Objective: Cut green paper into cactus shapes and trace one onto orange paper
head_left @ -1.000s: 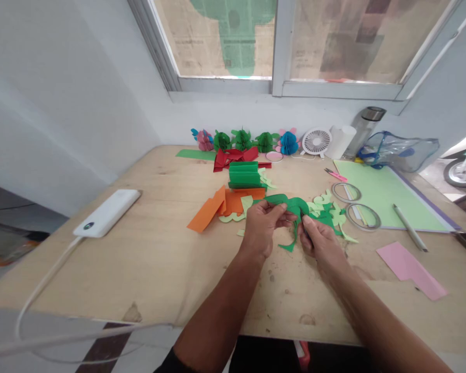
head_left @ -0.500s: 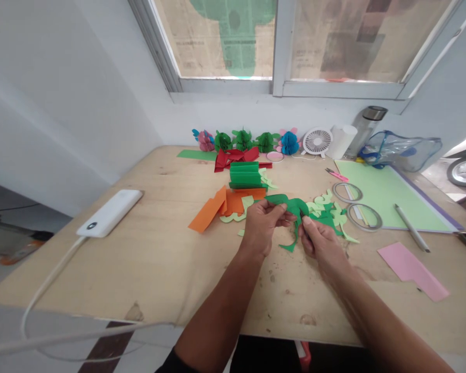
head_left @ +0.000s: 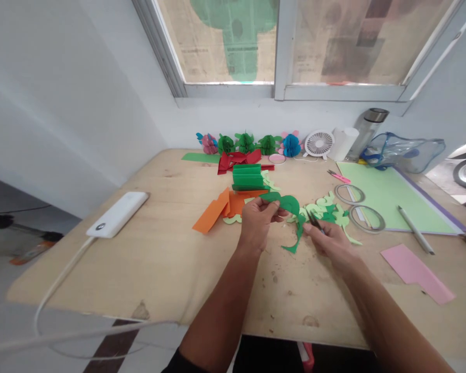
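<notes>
My left hand (head_left: 259, 217) pinches a dark green paper cutout (head_left: 289, 203) with a rounded, wavy edge. From its right end a thin curved green strip (head_left: 297, 239) hangs down to the table. Just right of it, my right hand (head_left: 328, 239) is closed round a pair of scissors (head_left: 312, 220); the dark blades point up and left, a little apart from the cutout, and the handles are mostly hidden by my fingers. Light green paper scraps (head_left: 328, 202) and dark green ones lie behind my right hand.
Orange paper (head_left: 210, 213) and a folded green stack (head_left: 247, 177) lie beyond my left hand. Tape rolls (head_left: 366, 218), a pen (head_left: 415, 229) and pink paper (head_left: 417, 272) are at right. A white power bank (head_left: 117, 214) with a cable lies left. A small fan (head_left: 319, 144) stands behind.
My right hand has drawn back to the right with the scissors, whose blades now show clear of the green paper. The cutout, still in my left hand, has turned slightly. The view has shifted a little.
</notes>
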### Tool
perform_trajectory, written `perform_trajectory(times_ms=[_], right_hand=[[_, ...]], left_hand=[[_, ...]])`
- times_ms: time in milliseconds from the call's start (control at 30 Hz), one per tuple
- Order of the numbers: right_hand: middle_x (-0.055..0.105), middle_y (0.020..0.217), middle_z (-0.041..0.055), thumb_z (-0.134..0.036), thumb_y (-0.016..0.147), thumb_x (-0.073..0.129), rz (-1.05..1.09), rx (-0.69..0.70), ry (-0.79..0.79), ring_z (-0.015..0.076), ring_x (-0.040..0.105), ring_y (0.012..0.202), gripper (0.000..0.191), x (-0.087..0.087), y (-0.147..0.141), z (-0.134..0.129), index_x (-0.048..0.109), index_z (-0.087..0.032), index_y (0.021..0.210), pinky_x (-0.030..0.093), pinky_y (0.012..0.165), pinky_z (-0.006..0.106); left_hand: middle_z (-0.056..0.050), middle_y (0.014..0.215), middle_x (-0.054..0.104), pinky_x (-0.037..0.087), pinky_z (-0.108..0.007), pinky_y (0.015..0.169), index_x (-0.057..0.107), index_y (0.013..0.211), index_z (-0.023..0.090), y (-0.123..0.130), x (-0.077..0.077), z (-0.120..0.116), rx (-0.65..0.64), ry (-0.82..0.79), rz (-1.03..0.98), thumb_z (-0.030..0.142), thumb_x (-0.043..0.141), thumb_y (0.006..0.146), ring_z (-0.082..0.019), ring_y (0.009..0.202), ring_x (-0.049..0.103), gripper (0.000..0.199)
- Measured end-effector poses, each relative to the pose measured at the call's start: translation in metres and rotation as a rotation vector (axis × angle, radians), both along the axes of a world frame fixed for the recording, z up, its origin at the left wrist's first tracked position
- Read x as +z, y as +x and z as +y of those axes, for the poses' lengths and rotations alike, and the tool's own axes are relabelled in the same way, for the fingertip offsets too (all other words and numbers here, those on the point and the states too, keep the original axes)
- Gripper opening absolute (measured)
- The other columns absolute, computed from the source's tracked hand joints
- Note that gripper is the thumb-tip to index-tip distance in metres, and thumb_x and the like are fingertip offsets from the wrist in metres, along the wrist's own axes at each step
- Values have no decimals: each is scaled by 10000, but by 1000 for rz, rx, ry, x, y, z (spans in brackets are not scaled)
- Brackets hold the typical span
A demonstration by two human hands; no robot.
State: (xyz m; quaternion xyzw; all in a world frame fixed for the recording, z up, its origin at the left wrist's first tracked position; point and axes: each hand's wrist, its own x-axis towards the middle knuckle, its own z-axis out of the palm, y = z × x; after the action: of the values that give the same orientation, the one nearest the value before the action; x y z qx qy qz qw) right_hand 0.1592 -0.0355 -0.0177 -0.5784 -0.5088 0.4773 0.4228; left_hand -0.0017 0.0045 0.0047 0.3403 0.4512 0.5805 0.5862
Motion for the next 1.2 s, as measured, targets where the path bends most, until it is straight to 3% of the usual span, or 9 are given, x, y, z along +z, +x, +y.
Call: perform_trajectory(times_ms=[100,167,333,500,933,1200], right_hand=[[267,477,-88,-549,693,700,63,-167,47,60,197,418,402,-2,8,4,540,-183,652,138,395,236],[275,491,-86,-521,707,701,112,-201,94,65,204,431,367,-1,9,4,582,-174,720,150,405,242],[276,504,-82,-520,706,702,136,-103,68,63,187,443,377,4,10,3,553,-176,671,124,412,249],[278,488,-86,-526,653,734,95,-22,2,55,186,435,419,6,12,3,498,-182,606,100,410,246],[301,468,-88,-443,640,764,211,-122,8,49,215,418,365,12,8,1,508,-184,613,115,412,247],[317,480,-83,-456,648,751,219,-178,38,58,236,423,355,8,5,0,528,-181,623,143,410,246]], left_hand=[[-25,539,650,496,-242,517,583,664,143,1,-2,-1,-83,-2,32,263,702,638,-156,524,654,171],[-34,540,657,491,-237,507,593,667,140,2,-3,-2,-186,5,72,259,705,635,-153,520,649,167],[-44,558,668,487,-226,507,635,698,123,4,-4,-7,-417,30,166,241,709,636,-139,514,636,153],[-39,565,671,484,-219,511,651,714,124,3,-2,-9,-550,24,177,230,702,633,-126,514,626,143],[-63,636,694,485,-224,526,614,664,155,3,-2,-10,-589,-31,110,327,751,643,-131,543,640,221],[-32,606,665,487,-204,531,621,663,149,7,-4,-10,-532,-55,81,309,736,661,-108,541,625,197]])
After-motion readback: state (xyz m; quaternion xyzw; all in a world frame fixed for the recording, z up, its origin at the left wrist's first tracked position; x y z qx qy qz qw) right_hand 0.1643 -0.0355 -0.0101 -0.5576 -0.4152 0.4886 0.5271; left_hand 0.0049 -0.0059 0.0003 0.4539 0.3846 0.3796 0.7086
